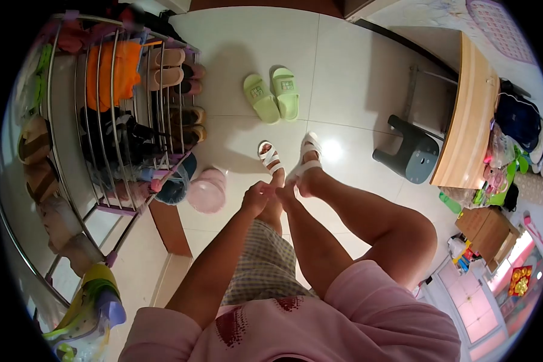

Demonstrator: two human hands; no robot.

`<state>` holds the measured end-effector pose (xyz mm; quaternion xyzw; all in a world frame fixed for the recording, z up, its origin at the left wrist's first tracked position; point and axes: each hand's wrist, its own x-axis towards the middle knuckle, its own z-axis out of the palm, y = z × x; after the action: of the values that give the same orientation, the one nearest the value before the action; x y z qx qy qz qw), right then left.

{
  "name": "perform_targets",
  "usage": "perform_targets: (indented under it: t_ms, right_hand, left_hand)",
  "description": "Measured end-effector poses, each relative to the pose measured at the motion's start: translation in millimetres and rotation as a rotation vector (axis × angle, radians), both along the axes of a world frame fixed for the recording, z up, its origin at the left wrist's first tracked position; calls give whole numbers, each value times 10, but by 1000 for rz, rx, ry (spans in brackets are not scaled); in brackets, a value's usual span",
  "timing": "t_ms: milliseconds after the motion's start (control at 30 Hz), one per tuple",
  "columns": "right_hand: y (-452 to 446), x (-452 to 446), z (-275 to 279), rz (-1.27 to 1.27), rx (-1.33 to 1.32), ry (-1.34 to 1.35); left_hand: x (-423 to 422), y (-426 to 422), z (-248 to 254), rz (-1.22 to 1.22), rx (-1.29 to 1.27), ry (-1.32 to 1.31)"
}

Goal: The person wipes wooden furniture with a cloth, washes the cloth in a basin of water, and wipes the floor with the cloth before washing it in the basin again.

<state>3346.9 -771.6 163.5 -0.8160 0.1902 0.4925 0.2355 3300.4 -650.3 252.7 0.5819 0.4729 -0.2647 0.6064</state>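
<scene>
White strappy sandals are on both feet: the left sandal [270,155] stands on the floor, and the right sandal [311,143] is on the foot of my bent right leg. My right hand [288,189] is at the heel of the right sandal, its fingers closed on the white part there; the fingertips are partly hidden. Close beside it, in front of the left ankle, my left hand [258,196] has its fingers curled together. Whatever is between those fingers, if anything, does not show. A pair of light green slides [262,98] lies on the tiles ahead of my feet.
A metal shoe rack [116,108] with shoes and an orange cloth stands on the left. Near it are a pink bin [207,190] and a blue bucket [174,188]. A dark grey stool [411,151] and a wooden-topped table [467,114] are on the right.
</scene>
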Motion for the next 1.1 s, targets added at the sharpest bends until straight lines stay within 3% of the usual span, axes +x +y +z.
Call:
perform_targets:
  t_ms: [33, 67, 133, 200, 233, 267, 333, 400, 467, 533, 600, 633, 667, 733, 767, 800, 867, 900, 1100]
  right_hand:
    - [-168, -224, -347, 66, -222, -112]
    - [-367, -82, -189, -62, -109, -16]
    - [-464, 199, 189, 2, -84, 205]
    - [-363, 314, 491, 10, 13, 220]
    - [-378, 269, 367, -13, 76, 282]
    - [-383, 175, 261, 69, 119, 168]
    - [-106, 450, 604, 47, 196, 287]
    - [-131, 464, 320, 80, 261, 254]
    - [-334, 335, -61, 114, 316, 246]
    - [-530, 348, -211, 26, 390, 249]
    - [-595, 479, -193, -120, 418, 277]
    - [-685, 492, -183, 16, 498, 242]
    - [-724, 509, -146, 100, 513, 228]
    - [-809, 534, -83, 266, 542, 189]
    - [-721, 707, 320, 69, 495, 324]
    - [-638, 846, 668, -131, 438, 457]
    - [-628, 964, 843, -119, 367, 487]
    - [-650, 1000, 909, -105, 385, 470]
    - [-575, 1038, 1030, -17, 292, 402]
  left_hand:
    - [-11, 14, 38, -36, 26, 36]
    - [40, 37, 71, -36, 34, 31]
    - [77, 25, 170, -1, -4, -20]
    - [25, -174, -97, 8, 1, -26]
    - [90, -220, -128, 24, 8, -28]
    - [129, -258, -153, 27, 8, -34]
    - [332, -294, 20, 94, -5, -17]
    - [502, -287, 75, 186, 5, -49]
    - [597, -308, 199, 178, 96, 115]
    - [380, -513, -116, 157, 252, 117]
    - [383, -620, -141, 458, 14, 74]
    - [94, -838, -681, 496, -126, 120]
    - [100, -871, -582, 508, -118, 126]
    - [297, -901, -341, 9, 208, 170]
    - [149, -1074, -619, 15, 349, 182]
    - [222, -1034, -519, 27, 352, 189]
    - [527, -861, -138, 106, 291, 493]
    - [470, -966, -54, 166, 355, 359]
    - [156, -1378, -425, 185, 451, 244]
